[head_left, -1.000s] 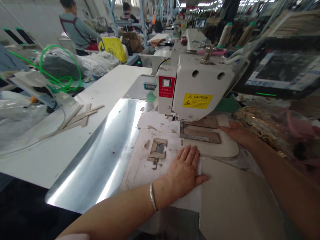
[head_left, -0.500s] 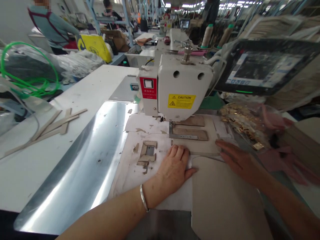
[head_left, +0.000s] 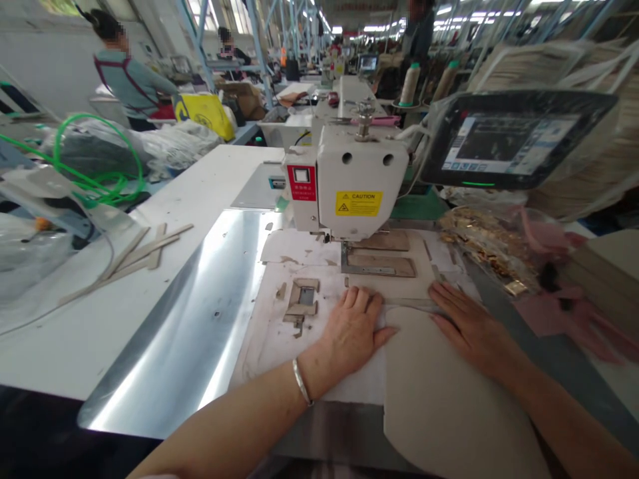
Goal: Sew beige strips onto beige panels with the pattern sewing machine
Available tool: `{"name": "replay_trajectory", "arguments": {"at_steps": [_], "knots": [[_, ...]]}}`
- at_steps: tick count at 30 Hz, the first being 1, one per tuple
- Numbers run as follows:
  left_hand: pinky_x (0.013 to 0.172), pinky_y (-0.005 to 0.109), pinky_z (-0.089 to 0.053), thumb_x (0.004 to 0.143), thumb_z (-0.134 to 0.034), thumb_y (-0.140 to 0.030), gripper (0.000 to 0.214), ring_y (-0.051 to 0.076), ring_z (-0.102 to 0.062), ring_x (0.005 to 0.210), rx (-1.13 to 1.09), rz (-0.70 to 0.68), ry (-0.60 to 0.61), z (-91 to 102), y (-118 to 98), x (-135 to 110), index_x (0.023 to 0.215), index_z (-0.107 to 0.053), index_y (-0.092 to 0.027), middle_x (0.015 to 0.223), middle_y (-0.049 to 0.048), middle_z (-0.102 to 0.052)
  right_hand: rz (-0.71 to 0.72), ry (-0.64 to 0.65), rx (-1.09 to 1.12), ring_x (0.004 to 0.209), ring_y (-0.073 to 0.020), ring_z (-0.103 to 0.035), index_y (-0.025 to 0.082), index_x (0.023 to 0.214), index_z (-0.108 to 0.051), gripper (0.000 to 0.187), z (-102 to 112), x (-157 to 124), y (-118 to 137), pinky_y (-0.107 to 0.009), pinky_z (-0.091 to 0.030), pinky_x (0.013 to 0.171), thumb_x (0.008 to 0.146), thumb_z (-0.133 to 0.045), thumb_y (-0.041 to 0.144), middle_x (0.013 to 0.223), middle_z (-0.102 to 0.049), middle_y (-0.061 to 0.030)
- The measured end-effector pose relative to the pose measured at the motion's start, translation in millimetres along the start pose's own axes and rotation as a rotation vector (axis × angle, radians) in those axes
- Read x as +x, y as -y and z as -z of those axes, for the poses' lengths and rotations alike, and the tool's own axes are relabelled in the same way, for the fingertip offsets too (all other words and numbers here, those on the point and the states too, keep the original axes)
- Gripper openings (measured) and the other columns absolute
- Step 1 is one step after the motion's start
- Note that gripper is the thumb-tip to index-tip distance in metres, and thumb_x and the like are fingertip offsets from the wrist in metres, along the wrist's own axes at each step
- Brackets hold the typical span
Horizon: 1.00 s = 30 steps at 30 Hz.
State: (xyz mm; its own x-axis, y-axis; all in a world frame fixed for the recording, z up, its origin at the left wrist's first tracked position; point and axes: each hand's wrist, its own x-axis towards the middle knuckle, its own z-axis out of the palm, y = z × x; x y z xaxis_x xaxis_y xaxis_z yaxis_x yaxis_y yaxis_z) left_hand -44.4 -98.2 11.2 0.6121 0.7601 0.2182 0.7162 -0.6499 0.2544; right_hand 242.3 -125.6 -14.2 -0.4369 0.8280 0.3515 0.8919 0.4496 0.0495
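The left grip (head_left: 349,329) lies flat, fingers close together, and pinches nothing that I can see. The right grip (head_left: 466,326) is flat too, with its fingers side by side; I can't tell if its thumb pinches anything. The tan piece (head_left: 399,291) is just past and between both grips, partly under the metal clamp (head_left: 372,271). The sewing machine (head_left: 362,179) is farther past them.

I think the tan piece could go crooked if one grip pushes harder than the other. If the fingers slide too far ahead, the clamp or the needle could hurt them. The big tan panel (head_left: 454,392), on the near side of both grips, has its far edge close by. If the right thumb drags it, it could bump the tan piece. The loose scraps (head_left: 294,309) left of the left grip could make a lump if they slip underneath.
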Motion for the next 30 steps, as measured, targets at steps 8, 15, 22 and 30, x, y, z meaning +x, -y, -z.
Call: {"name": "replay_trajectory", "arguments": {"at_steps": [8,15,22,30], "knots": [[0.106,0.047,-0.045,0.095,-0.050,-0.059,0.060,0.031,-0.049,0.117,-0.005,0.011,0.007,1.9,0,0,0.133,-0.052,-0.013,0.125,0.0135,-0.054,-0.061,-0.044,0.093,0.130,-0.0311,-0.056,0.016,0.136,-0.057,0.042,-2,-2,-1,-0.054,-0.046,0.109,0.100,-0.046,0.035,0.139,-0.060,-0.0156],[0.107,0.051,-0.045,0.095,-0.056,-0.050,0.056,0.034,-0.048,0.122,-0.014,0.030,0.054,0.9,-1,1,0.135,-0.051,-0.011,0.129,0.0148,-0.054,-0.166,-0.032,0.110,0.126,-0.0301,-0.060,0.019,0.128,-0.064,0.037,9,4,16,-0.052,-0.050,0.106,0.099,-0.046,0.033,0.133,-0.065,-0.0138],[0.107,0.052,-0.045,0.095,-0.056,-0.048,0.057,0.035,-0.048,0.123,-0.001,0.022,0.091,3.6,0,3,0.136,-0.052,-0.009,0.129,0.0164,-0.055,-0.253,-0.147,0.219,0.101,-0.0253,-0.071,0.018,0.109,-0.069,0.026,15,14,-13,-0.043,-0.058,0.092,0.099,-0.048,0.029,0.106,-0.074,-0.0118],[0.107,0.051,-0.045,0.094,-0.057,-0.046,0.056,0.034,-0.048,0.124,0.022,0.017,0.083,1.4,1,3,0.136,-0.052,-0.010,0.130,0.0165,-0.055,-0.255,0.075,0.051,0.141,-0.0305,-0.045,0.005,0.139,-0.054,0.051,-26,86,-57,-0.051,-0.038,0.115,0.100,-0.036,0.032,0.146,-0.052,-0.0207]]}}
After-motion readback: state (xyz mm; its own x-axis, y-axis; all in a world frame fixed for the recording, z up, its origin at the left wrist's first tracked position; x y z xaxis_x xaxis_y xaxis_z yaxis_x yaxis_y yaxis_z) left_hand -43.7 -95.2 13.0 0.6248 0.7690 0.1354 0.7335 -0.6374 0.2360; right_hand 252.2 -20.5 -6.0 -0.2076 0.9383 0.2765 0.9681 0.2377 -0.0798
